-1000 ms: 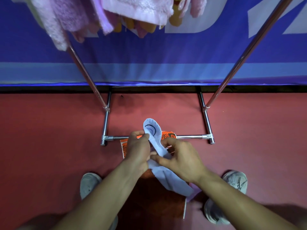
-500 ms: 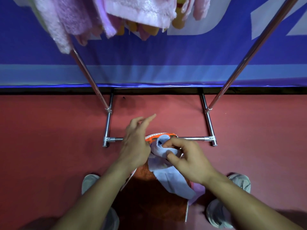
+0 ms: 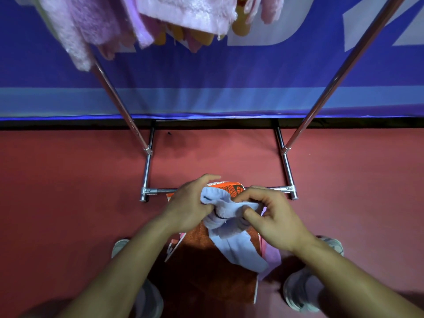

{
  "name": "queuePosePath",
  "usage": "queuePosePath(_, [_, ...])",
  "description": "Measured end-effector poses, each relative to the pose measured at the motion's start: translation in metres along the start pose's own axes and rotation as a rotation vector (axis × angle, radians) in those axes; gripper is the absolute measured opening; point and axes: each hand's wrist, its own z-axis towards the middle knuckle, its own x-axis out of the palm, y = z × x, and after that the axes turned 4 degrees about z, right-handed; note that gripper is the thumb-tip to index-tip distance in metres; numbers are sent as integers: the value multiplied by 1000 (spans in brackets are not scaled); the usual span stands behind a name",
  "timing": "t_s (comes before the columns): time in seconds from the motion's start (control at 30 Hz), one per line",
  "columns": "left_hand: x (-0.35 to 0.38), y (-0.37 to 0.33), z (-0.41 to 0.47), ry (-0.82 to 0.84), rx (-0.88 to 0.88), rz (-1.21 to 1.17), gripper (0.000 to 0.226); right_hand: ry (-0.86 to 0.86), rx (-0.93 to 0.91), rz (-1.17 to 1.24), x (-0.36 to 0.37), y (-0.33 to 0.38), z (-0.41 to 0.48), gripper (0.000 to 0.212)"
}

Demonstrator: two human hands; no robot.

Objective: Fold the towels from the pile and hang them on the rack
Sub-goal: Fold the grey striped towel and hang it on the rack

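1. The rack (image 3: 119, 104) is the biggest thing. Its two shiny poles lean up and away from us. Its low front bar (image 3: 160, 191) lies left to right on the red floor (image 3: 68, 203).
2. Pink towels (image 3: 183, 14) hang at the top of the rack, bunched on its left side. The right side looks bare, as far as we can see.
3. An orange bag (image 3: 206, 267) sits on our side of the rack's low bar, between our shoes (image 3: 302, 292). We cannot tell what is inside it. A bit of purple-pink cloth (image 3: 273, 255) peeks out at its right edge.
4. The pale towel (image 3: 231, 239) is in the air over the bag, close to the low bar. Its top part runs left to right, the same way as the bar. Its loose end hangs down toward us.
5. Our left hand (image 3: 190, 207) pinches the towel's left end, and our right hand (image 3: 275, 216) pinches its right end. Both are about as near to the rack. We think the fold is not done yet. After that the towel must go up and forward, and the right hand is nearer the bare side.
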Motion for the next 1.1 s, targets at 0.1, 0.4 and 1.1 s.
queuePosePath(0.1, [-3, 7, 3, -76, -14, 133, 21, -80, 60, -19, -7, -6, 1, 24])
queuePosePath(0.4, [-6, 11, 2, -188, 7, -153, 14, -232, 95, -137, -27, -21, 5, 23])
queuePosePath(1.1, [-22, -35, -32, -393, 122, -365, 9, -203, 82, -263, -57, 20, -20, 5])
